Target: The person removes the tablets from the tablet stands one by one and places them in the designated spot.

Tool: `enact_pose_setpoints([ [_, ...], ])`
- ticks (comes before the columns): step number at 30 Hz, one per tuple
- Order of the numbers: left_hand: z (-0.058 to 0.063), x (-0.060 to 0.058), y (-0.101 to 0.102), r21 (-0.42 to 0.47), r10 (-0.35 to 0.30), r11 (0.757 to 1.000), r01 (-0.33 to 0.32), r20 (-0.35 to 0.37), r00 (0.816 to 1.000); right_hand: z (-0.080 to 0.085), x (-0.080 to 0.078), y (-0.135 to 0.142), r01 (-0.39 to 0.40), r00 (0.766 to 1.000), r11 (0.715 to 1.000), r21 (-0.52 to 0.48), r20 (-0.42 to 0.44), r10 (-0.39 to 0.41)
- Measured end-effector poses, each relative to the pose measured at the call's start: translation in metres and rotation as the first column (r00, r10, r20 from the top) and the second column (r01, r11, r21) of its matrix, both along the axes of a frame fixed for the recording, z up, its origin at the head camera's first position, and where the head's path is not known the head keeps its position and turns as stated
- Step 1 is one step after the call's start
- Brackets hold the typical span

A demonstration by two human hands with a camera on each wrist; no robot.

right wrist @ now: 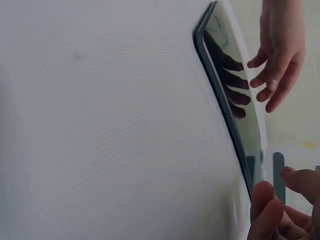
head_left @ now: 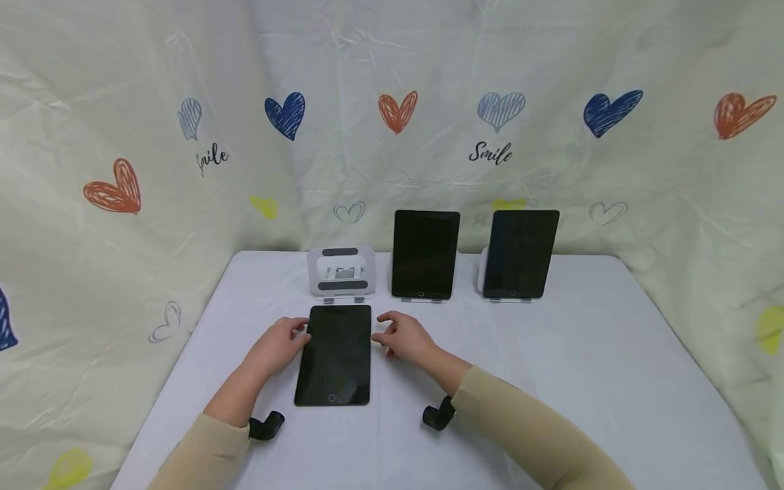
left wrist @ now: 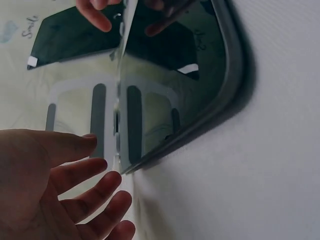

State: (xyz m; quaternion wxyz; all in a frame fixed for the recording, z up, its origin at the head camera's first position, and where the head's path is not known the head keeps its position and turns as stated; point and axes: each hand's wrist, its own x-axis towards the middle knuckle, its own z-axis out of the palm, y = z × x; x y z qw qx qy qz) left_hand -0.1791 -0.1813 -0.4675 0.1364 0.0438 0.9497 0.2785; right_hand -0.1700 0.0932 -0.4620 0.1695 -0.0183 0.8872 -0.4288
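A black tablet (head_left: pixel 336 354) lies flat, screen up, on the white-covered table, its round button toward the near edge. At its upper left edge is my left hand (head_left: pixel 281 344); the fingers are spread and loosely bent in the left wrist view, gripping nothing. My right hand (head_left: pixel 403 336) is beside the upper right edge, fingers slightly bent and holding nothing. Whether either hand touches the tablet I cannot tell. Just beyond the tablet's far edge stands a white tablet stand (head_left: pixel 341 271) with grey pads and nothing on it.
Two more tablets stand upright at the back, a middle tablet (head_left: pixel 425 255) and a right tablet (head_left: pixel 520 254), each leaning on a stand. Behind the table (head_left: pixel 588 381) hangs a pale curtain (head_left: pixel 441 54) printed with hearts. A black wrist camera (head_left: pixel 438 414) sits under the right forearm.
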Motion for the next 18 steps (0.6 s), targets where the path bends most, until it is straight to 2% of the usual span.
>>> enact_pose_setpoints([
  [8, 0.000, -0.002, 0.015, 0.047, 0.007, 0.999, -0.005, -0.052, 0.999, 0.000, -0.003, 0.017, -0.013, 1.000, 1.000, 0.009, -0.016, 0.013],
  [13, 0.006, -0.004, 0.025, 0.068, 0.008, 0.998, -0.002, -0.091, 0.996, 0.004, -0.006, 0.028, -0.017, 0.999, 1.000, -0.004, -0.045, 0.017],
  [18, 0.009, -0.006, 0.035, 0.095, 0.006, 0.995, 0.006, -0.128, 0.992, 0.008, -0.009, 0.038, 0.001, 0.998, 1.000, 0.024, -0.059, 0.001],
])
